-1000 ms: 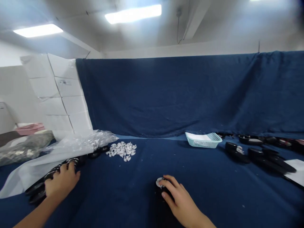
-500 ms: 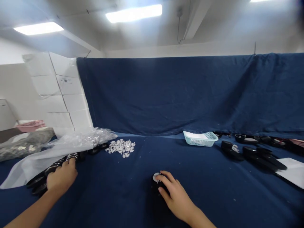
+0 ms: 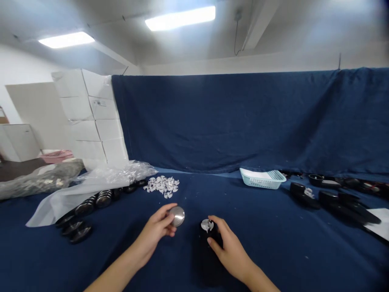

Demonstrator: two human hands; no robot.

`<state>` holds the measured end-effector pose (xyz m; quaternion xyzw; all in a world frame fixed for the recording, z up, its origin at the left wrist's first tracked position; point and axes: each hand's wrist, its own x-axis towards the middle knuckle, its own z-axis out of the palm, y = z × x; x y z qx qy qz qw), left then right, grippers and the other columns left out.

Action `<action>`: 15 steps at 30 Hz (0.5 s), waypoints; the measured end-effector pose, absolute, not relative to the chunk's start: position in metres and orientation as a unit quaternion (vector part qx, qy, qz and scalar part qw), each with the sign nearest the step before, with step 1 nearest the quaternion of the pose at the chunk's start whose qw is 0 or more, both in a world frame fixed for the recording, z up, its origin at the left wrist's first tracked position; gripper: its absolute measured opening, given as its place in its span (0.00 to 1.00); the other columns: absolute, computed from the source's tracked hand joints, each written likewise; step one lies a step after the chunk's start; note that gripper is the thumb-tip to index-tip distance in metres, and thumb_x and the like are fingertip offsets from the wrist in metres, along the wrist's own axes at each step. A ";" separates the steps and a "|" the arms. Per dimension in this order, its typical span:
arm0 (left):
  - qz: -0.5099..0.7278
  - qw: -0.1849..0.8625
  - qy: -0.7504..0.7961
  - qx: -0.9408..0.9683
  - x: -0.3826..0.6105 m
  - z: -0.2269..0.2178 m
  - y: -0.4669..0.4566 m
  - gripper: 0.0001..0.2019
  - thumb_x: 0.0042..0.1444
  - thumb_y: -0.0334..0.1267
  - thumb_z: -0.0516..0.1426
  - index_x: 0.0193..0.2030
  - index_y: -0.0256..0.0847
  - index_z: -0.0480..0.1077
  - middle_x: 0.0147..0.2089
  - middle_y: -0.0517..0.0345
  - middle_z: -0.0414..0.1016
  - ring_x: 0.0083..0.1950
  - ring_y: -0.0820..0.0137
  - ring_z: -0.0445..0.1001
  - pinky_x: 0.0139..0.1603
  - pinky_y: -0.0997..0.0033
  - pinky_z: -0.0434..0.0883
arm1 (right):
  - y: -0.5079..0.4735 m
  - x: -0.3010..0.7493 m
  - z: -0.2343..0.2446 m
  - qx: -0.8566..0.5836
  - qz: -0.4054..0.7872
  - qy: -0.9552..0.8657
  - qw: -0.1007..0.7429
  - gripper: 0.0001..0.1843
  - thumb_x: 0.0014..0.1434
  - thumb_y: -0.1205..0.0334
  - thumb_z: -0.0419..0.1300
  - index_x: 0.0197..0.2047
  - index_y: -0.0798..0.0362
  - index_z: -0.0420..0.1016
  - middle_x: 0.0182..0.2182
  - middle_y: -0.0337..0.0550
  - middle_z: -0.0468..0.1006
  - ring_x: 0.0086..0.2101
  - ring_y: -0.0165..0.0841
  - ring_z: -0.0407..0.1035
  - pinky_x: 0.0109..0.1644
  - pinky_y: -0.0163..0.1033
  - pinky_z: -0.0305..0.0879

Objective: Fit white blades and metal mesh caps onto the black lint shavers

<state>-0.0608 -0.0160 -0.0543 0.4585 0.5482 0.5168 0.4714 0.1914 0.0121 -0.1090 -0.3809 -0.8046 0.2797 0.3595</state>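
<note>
My left hand point(image 3: 158, 224) pinches a round, shiny, silvery disc point(image 3: 178, 216) by its left edge, raised over the cloth left of centre. My right hand point(image 3: 229, 243) curls its thumb and fingers around the upper end of a black part point(image 3: 204, 251), whose lower body blends into the dark cloth. In the top of that part sits a white plastic piece point(image 3: 207, 225) with several prongs. Disc and black part are a short gap apart. Ahead lies a pile of similar white pieces point(image 3: 164, 185). Rows of round black, shiny-rimmed discs point(image 3: 85, 207) lie at the left.
Plastic wrapping point(image 3: 91, 188) partly covers the discs. A light blue basket point(image 3: 263, 180) stands at the back, with black assemblies point(image 3: 304, 196) and white paper point(image 3: 379, 223) to its right. A dark blue curtain point(image 3: 212, 121) and stacked white boxes point(image 3: 100, 117) close off the back.
My left hand has come from the rows of discs toward the middle, now with a disc in it. My right fingers have moved off the white piece to the side of the black part.
</note>
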 end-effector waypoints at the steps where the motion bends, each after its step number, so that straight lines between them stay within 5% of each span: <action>1: 0.540 0.514 0.515 0.422 -0.047 -0.053 -0.011 0.24 0.53 0.41 0.61 0.56 0.40 0.66 0.36 0.55 0.73 0.30 0.71 0.72 0.33 0.71 0.71 | 0.012 0.191 -0.109 -0.379 0.292 -0.798 0.367 0.28 0.59 0.68 0.53 0.62 0.43 0.56 0.59 0.42 0.64 0.57 0.35 0.61 0.61 0.45 0.57; 9: 0.552 0.577 0.458 0.390 0.005 -0.074 0.047 0.19 0.46 0.31 0.65 0.46 0.37 0.70 0.39 0.55 0.71 0.31 0.77 0.69 0.33 0.76 0.70 | 0.013 0.191 -0.108 -0.411 0.326 -0.773 0.357 0.29 0.57 0.65 0.56 0.62 0.45 0.57 0.58 0.42 0.66 0.53 0.37 0.65 0.59 0.45 0.60; 15: 0.507 0.512 0.521 0.459 -0.010 -0.090 0.064 0.16 0.52 0.40 0.60 0.46 0.36 0.70 0.36 0.54 0.71 0.27 0.74 0.67 0.30 0.71 0.68 | 0.015 0.186 -0.102 -0.436 0.328 -0.774 0.321 0.24 0.59 0.62 0.55 0.58 0.44 0.60 0.54 0.39 0.71 0.51 0.39 0.66 0.57 0.48 0.59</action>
